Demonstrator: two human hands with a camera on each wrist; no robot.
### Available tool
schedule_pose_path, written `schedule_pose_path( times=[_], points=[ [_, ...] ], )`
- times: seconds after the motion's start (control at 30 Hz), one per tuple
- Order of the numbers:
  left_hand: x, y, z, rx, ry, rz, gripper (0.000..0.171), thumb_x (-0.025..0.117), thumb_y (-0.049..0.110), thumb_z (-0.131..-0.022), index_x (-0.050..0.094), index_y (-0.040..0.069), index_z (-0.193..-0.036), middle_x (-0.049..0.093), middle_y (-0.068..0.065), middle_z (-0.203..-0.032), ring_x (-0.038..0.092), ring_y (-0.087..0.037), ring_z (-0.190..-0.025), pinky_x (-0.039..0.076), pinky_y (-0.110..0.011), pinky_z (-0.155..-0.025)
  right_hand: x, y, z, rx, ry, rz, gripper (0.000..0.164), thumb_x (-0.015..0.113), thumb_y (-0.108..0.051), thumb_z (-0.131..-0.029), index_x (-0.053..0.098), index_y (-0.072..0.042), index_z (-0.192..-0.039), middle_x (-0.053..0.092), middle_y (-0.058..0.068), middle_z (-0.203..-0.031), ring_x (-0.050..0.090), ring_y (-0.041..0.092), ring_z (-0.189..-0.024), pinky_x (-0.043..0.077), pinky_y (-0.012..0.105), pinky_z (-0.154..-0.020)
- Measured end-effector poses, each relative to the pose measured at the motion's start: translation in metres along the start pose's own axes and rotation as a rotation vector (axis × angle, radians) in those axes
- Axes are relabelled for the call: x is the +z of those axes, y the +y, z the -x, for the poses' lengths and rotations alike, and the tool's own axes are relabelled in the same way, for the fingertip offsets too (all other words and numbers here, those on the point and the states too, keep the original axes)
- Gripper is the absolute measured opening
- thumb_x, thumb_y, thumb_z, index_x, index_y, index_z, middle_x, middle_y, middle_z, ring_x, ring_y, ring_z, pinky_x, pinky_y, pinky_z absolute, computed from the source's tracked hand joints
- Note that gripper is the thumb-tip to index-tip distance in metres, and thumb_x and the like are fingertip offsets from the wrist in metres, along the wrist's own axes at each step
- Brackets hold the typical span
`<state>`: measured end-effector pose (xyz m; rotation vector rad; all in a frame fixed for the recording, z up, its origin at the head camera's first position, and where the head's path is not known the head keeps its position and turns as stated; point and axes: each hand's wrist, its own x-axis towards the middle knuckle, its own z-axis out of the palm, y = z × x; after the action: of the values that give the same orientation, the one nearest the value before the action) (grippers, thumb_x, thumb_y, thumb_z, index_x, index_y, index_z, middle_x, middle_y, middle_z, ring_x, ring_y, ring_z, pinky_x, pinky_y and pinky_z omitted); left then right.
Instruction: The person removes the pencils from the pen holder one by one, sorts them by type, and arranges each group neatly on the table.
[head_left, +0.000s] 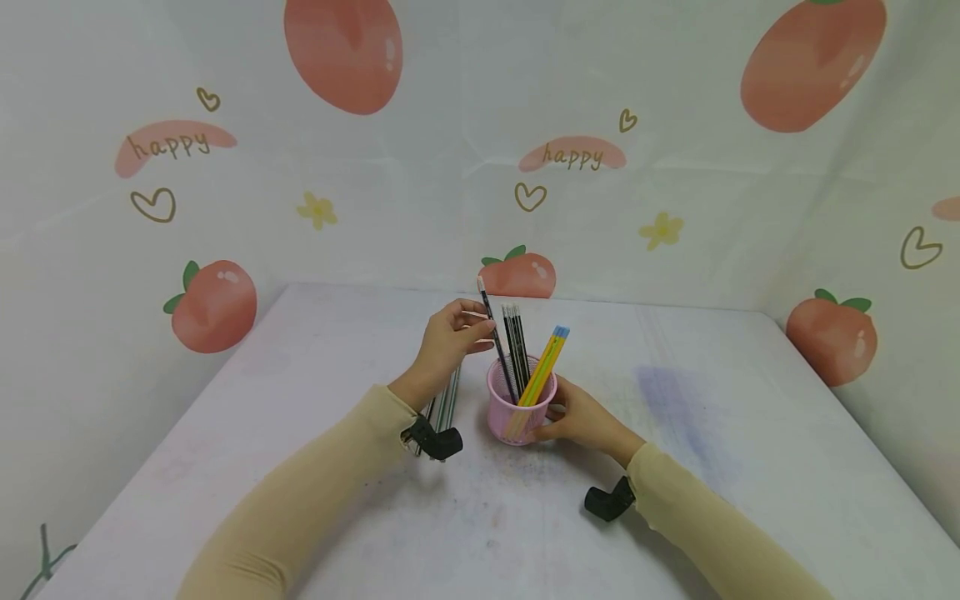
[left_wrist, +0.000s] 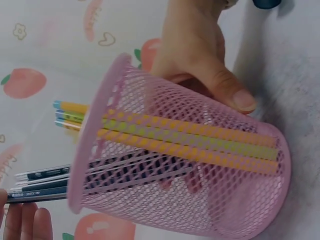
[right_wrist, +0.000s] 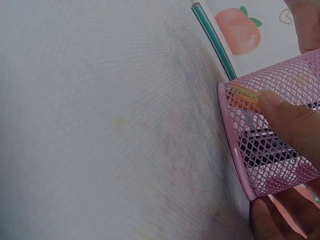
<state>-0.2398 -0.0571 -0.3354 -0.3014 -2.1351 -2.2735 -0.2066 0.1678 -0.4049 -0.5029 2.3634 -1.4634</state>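
A pink mesh pencil cup (head_left: 501,423) stands upright on the table, and my right hand (head_left: 585,418) grips its right side. The right wrist view shows that thumb (right_wrist: 287,117) pressed against the mesh. Between thumb and fingers, my left hand (head_left: 448,335) pinches a dark pencil (head_left: 497,343) with a white end; its lower part reaches inside the cup. Several dark pencils (head_left: 515,333) lean in the cup, as do yellow pencils (head_left: 546,365) with blue ends. In the left wrist view, fingertips of the left hand (left_wrist: 27,222) show beside the dark pencil's upper end.
Several green and dark pencils (head_left: 448,404) lie on the table left of the cup, partly hidden by my left wrist. One green pencil (right_wrist: 215,42) appears beside the cup in the right wrist view. A fruit-patterned curtain (head_left: 442,208) rises behind the white table (head_left: 510,533).
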Motion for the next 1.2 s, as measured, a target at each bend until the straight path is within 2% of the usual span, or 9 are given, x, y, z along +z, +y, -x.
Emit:
schedule_pose_path(
  times=[0.27, 0.53, 0.63, 0.83, 0.97, 1.2],
  points=[
    [-0.011, 0.016, -0.004, 0.026, 0.019, 0.065, 0.023, 0.062, 0.001, -0.092, 0.055, 0.002, -0.114, 0.06, -0.001, -0.088, 0.068, -0.012, -0.081, 0.06, -0.035, -0.079, 0.0, 0.0, 0.0, 0.001, 0.007, 0.006, 0.095, 0.086, -0.016, -0.072, 0.031, -0.01, -0.149, 0.048, 0.013, -0.144, 0.048, 0.035, -0.13, 0.043, 0.048, -0.106],
    [-0.02, 0.033, -0.008, 0.044, 0.048, 0.149, 0.02, 0.062, 0.0, -0.092, 0.057, 0.009, -0.11, 0.061, -0.001, -0.087, 0.067, -0.013, -0.079, 0.06, -0.038, -0.08, 0.0, 0.0, 0.0, 0.005, 0.005, 0.0, 0.095, 0.086, -0.015, -0.072, 0.031, -0.011, -0.15, 0.047, 0.013, -0.146, 0.047, 0.035, -0.131, 0.042, 0.048, -0.106],
    [-0.025, 0.037, -0.01, 0.051, 0.058, 0.146, 0.021, 0.061, 0.0, -0.093, 0.057, 0.009, -0.111, 0.062, -0.001, -0.086, 0.067, -0.011, -0.078, 0.06, -0.037, -0.08, 0.0, 0.002, 0.0, -0.007, -0.001, 0.004, 0.095, 0.086, -0.016, -0.073, 0.03, -0.01, -0.15, 0.047, 0.014, -0.145, 0.047, 0.036, -0.131, 0.042, 0.048, -0.106],
    [-0.033, 0.042, -0.012, 0.04, 0.073, 0.117, 0.033, 0.061, 0.002, -0.093, 0.053, 0.001, -0.125, 0.063, 0.002, -0.086, 0.067, -0.01, -0.079, 0.06, -0.033, -0.079, 0.0, 0.001, 0.001, -0.02, -0.005, 0.0, 0.094, 0.085, -0.014, -0.073, 0.031, -0.009, -0.149, 0.049, 0.015, -0.143, 0.047, 0.034, -0.131, 0.041, 0.048, -0.107],
    [-0.039, 0.042, -0.013, 0.024, 0.062, 0.08, 0.038, 0.061, 0.003, -0.094, 0.052, 0.003, -0.13, 0.064, 0.003, -0.085, 0.067, -0.01, -0.078, 0.06, -0.027, -0.074, -0.001, 0.002, 0.002, -0.032, -0.007, 0.002, 0.092, 0.085, -0.012, -0.073, 0.032, -0.006, -0.148, 0.049, 0.016, -0.142, 0.047, 0.035, -0.131, 0.042, 0.048, -0.107],
    [-0.05, 0.038, -0.014, 0.024, 0.058, -0.018, 0.042, 0.063, 0.005, -0.093, 0.052, 0.008, -0.133, 0.064, 0.002, -0.085, 0.066, -0.01, -0.076, 0.06, -0.027, -0.074, -0.001, 0.002, 0.0, -0.031, -0.003, -0.001, 0.092, 0.085, -0.011, -0.072, 0.033, -0.007, -0.148, 0.05, 0.015, -0.141, 0.048, 0.034, -0.13, 0.042, 0.047, -0.107]
  ],
)
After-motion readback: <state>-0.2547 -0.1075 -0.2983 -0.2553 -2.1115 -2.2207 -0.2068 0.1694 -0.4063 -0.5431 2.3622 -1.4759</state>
